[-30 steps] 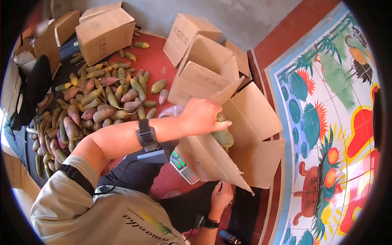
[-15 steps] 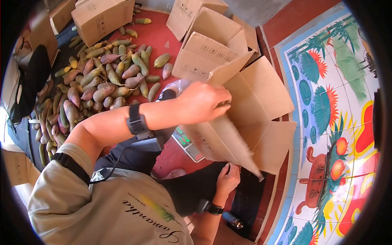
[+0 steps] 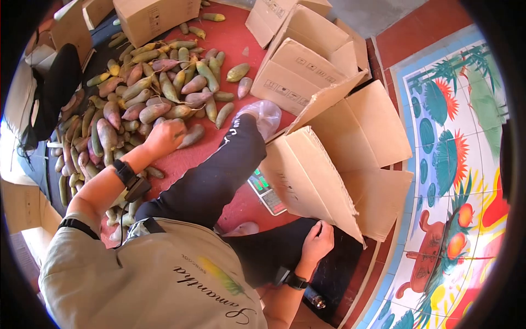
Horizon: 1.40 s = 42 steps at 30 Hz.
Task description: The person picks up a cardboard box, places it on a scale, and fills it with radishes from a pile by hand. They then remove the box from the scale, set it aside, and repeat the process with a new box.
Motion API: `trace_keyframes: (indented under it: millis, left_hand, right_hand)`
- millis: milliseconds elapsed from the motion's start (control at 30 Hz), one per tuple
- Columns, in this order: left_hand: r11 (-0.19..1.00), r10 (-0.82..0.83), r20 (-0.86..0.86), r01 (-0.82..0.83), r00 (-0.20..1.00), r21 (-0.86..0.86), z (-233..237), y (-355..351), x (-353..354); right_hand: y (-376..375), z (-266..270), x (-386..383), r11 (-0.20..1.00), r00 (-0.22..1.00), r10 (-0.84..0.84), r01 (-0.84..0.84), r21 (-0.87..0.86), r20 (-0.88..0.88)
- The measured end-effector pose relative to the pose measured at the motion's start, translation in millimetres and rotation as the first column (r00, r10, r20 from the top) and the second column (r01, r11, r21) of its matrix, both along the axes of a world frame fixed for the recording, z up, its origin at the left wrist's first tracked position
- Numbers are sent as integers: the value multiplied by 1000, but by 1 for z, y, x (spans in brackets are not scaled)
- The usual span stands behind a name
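Note:
Over the right edge of a heap of pink and green radishes (image 3: 139, 98), my left hand (image 3: 167, 139) has its fingers curled together. A radish (image 3: 193, 136) lies right at its fingertips; I cannot tell whether the fingers grip anything. My right hand (image 3: 319, 241), loosely closed, rests on my dark-trousered knee (image 3: 274, 247). The lower edge of an open cardboard box (image 3: 307, 175) is right beside its fingers. That box stands with its flaps spread, and its near side partly covers a scale (image 3: 264, 192) with a lit green display.
Further cardboard boxes stand at the back right (image 3: 296, 71) and back left (image 3: 159, 19). A plastic-covered foot (image 3: 263, 118) is between the heap and the open box. Painted wall tiles (image 3: 449, 219) border the right side; red flooring (image 3: 241, 33) lies beneath.
My left hand has moved from above the open box leftward to the radish heap. My right hand stays at the knee. The view has shifted slightly, uncovering the plastic-covered foot.

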State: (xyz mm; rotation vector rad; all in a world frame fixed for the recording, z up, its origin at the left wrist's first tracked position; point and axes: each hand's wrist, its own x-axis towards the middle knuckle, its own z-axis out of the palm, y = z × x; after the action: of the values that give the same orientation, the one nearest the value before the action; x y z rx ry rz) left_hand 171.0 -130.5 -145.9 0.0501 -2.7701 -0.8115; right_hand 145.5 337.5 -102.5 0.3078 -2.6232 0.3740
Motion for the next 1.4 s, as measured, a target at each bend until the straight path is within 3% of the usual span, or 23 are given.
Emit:
trace_keyframes:
  millis: [67,167,267,333,433,500,600,633,733,767,867,900,967,1000,1067,1200,1267,1400]
  left_hand:
    - [995,60,250,-37,966,-96,-53,-32,32]
    - [974,166,377,-91,911,-209,-114,-60,83]
    - [931,357,726,-158,588,-330,-142,-71,126]
    - [913,405,774,-177,487,-367,-153,-75,153]
    - [892,444,782,-294,437,-342,-165,-84,189]
    - [875,467,778,-346,420,-339,-139,-75,196]
    - [823,507,786,-471,354,-318,-146,-73,208]
    - [831,429,867,-488,252,-269,-166,-81,211]
    - [860,405,893,-414,195,-300,-154,-71,202]
    - [855,502,810,-312,302,-413,-159,-64,206]
    - [776,627,683,-376,376,-505,-161,-47,216]
    - [777,626,683,-379,376,-503,-167,-47,220]
    - [887,414,851,-354,324,-297,-175,-52,229]
    - [885,417,850,-358,323,-298,-173,-51,230]
    - [917,234,972,-326,-27,-230,-163,-49,230]
    - [944,241,970,-238,16,-230,-176,-44,243]
    - [879,125,991,-457,-51,-135,-164,-39,240]
    - [867,142,990,-484,15,-117,-167,-38,240]
  right_hand:
    - [1,-3,-2,1000,1000,8,-8,15,-24]
    - [2,-2,-2,999,1000,10,-10,35,-11]
    - [2,-5,-5,999,1000,10,-10,35,3]
    - [3,-5,-5,999,1000,16,-17,38,15]
    - [2,-2,-5,999,999,13,-15,45,40]
    - [0,1,-5,998,999,17,-20,57,49]
    - [-1,0,-7,997,998,14,-19,73,59]
    - [-2,0,-7,997,998,19,-24,73,62]
    - [-5,1,-8,996,998,43,-47,77,48]
    - [-6,1,-9,995,998,59,-61,80,31]
    - [-5,0,-10,993,997,77,-78,84,22]
    - [-4,0,-10,993,997,79,-81,87,21]
    - [-4,0,-9,992,998,36,-42,120,54]
    - [-5,0,-9,992,998,40,-46,119,53]
    - [-6,1,-9,990,997,22,-33,139,79]
    - [-7,1,-10,990,997,28,-37,133,67]
    - [-7,0,-11,990,998,38,-45,131,57]
    - [-10,1,-12,990,997,47,-54,128,57]
